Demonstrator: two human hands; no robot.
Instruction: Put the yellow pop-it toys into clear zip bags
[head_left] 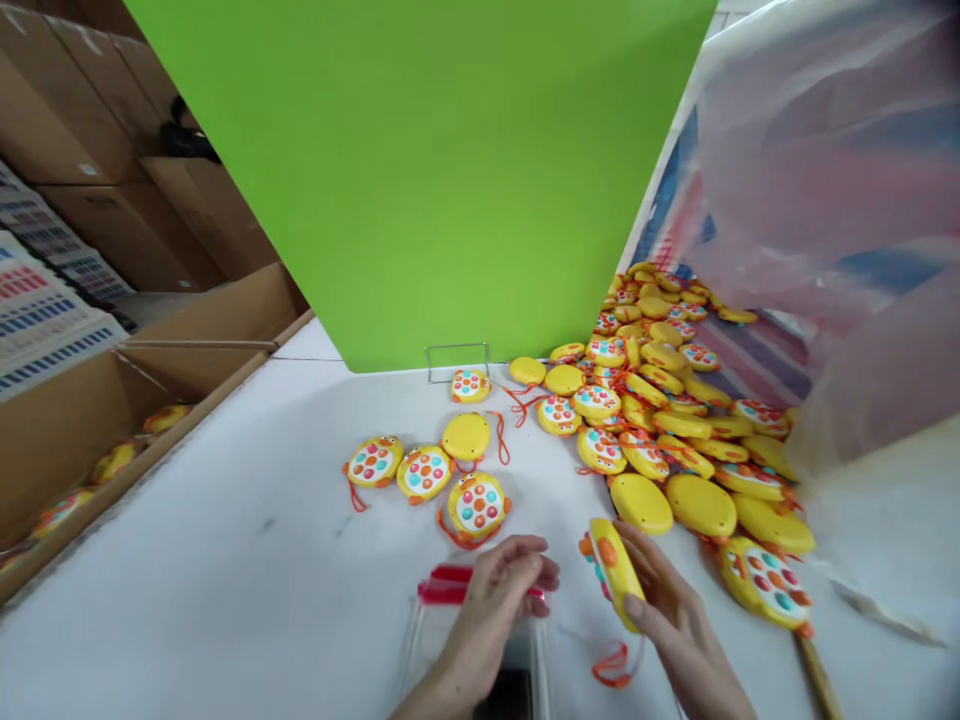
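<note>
The right hand (679, 610) grips a yellow duck-shaped toy (616, 572) on edge, its long axis nearly upright and closer to this hand. Just beside it, the left hand (487, 600) curls its fingers (525, 565) over the red seal (450, 588) of a clear plastic bag (424, 640); whether they pinch it is unclear.

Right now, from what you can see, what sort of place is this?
Probably a packing room or small toy workshop: a heap of yellow toys spills from a plastic bag across a white table, with stacked cartons behind and an open carton holding more.
</note>
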